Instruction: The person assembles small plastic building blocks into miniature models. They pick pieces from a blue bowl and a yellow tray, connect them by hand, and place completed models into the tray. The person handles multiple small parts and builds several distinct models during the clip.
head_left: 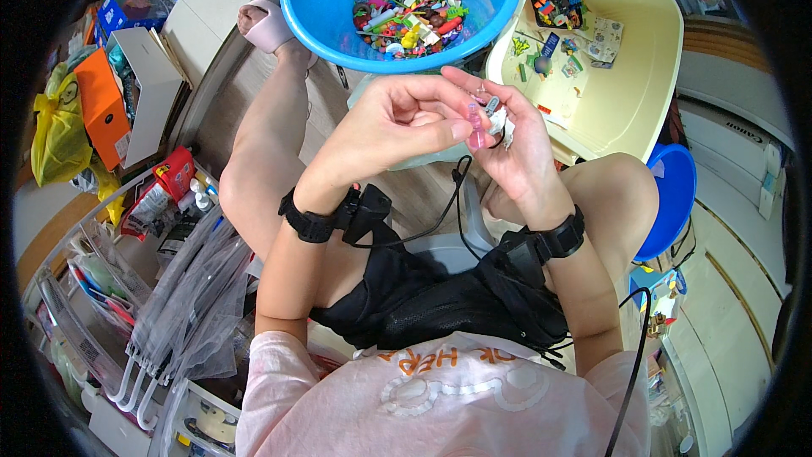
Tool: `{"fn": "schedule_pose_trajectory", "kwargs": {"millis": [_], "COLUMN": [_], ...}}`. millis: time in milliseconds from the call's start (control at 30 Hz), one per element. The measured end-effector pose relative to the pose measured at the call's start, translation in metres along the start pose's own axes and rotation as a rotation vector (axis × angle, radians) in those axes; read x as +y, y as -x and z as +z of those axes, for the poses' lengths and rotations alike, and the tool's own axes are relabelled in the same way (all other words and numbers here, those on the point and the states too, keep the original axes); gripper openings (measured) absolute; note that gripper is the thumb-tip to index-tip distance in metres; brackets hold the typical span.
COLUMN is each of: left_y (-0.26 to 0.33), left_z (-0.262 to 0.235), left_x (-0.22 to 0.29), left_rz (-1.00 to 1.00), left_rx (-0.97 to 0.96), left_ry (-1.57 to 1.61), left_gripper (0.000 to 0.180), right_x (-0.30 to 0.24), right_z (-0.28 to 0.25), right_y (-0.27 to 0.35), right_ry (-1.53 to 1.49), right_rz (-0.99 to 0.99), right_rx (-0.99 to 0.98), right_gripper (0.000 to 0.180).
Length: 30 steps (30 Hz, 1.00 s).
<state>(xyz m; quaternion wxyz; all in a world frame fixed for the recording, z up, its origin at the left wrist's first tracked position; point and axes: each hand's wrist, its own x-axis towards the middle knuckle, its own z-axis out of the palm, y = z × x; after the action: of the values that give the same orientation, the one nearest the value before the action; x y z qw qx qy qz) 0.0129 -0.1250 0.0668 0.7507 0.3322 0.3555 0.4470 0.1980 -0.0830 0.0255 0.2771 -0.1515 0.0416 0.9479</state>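
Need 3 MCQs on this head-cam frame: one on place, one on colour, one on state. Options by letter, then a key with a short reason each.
1. Where does the blue tub of small toy pieces sit?
A. ahead of the hands, left of the cream tub
B. on the person's lap
C. behind the wire rack

2. What colour is the small translucent piece pinched between the hands?
A. green
B. pink
C. black

3. What state is the left hand in?
A. flat and open on a knee
B. reaching into the cream tub
C. fingers curled, meeting the right hand on small pieces

Key:
1 A: the blue tub sits at top centre, beside the cream tub.
2 B: the piece at the fingertips looks pale pink.
3 C: both hands meet mid-frame, and the right hand cups grey and white bits.
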Motion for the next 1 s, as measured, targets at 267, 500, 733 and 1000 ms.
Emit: {"fn": "schedule_pose_trajectory", "kwargs": {"millis": [267,500,733,1000], "left_y": [0.0,-0.001,0.001,0.001], "left_z": [-0.002,-0.004,-0.008,-0.008], "left_x": [0.001,0.007,0.011,0.013], "left_rz": [0.007,0.04,0.04,0.089], "left_rx": [-0.014,0.011,0.042,0.044], "left_ry": [-0.019,-0.03,-0.172,-0.201], "left_gripper": [0.012,0.012,0.017,0.017], "right_x": [0.003,0.002,0.004,0.011], "right_z": [0.002,-0.008,0.006,0.028], "right_y": [0.002,0.001,-0.001,-0.003], "right_ry": [0.1,-0.003,-0.011,0.245], "right_rz": [-0.041,-0.026,-0.04,-0.11], "right_rx": [0.183,0.075,0.131,0.47], "right_gripper": [0.046,0.047,0.048,0.049]}}
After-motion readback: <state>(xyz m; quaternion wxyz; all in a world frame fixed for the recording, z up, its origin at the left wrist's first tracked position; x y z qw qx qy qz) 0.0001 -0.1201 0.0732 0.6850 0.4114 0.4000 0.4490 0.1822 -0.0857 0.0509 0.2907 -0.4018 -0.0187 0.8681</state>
